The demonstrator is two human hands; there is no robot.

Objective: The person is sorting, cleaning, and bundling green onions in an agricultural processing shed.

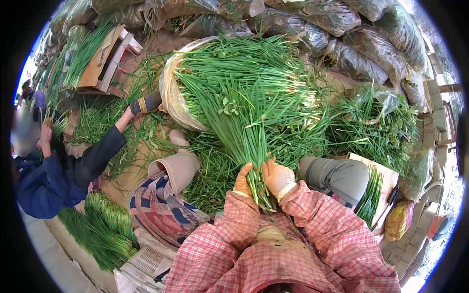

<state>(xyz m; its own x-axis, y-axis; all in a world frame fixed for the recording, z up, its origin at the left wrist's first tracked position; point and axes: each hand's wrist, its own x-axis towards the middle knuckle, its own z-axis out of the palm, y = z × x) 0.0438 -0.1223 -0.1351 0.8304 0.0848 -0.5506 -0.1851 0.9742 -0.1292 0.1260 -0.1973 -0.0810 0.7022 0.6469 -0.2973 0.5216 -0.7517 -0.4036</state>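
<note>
In front of my body, a bunch of long green chives (250, 146) hangs between my two gloved hands, its lower ends pointing toward me. My left hand (243, 179) grips the bunch from the left side, thumb up along the leaves. From the right, my right hand (278, 177) closes against the same stalks; its fingertips are partly hidden. The far leaves of the bunch overlap a large heap of chives (239, 73) lying in an opened clear plastic bag (170, 93). A small broad-leaved weed (227, 106) lies on top.
Loose leaves (210, 176) cover the ground between my knees. Plastic-wrapped bundles (337, 22) are stacked behind the heap. Tied chive bundles (105, 227) lie at lower left. A board (386, 185) with chives stands at right. Another person's leg (97, 151) reaches in from the left.
</note>
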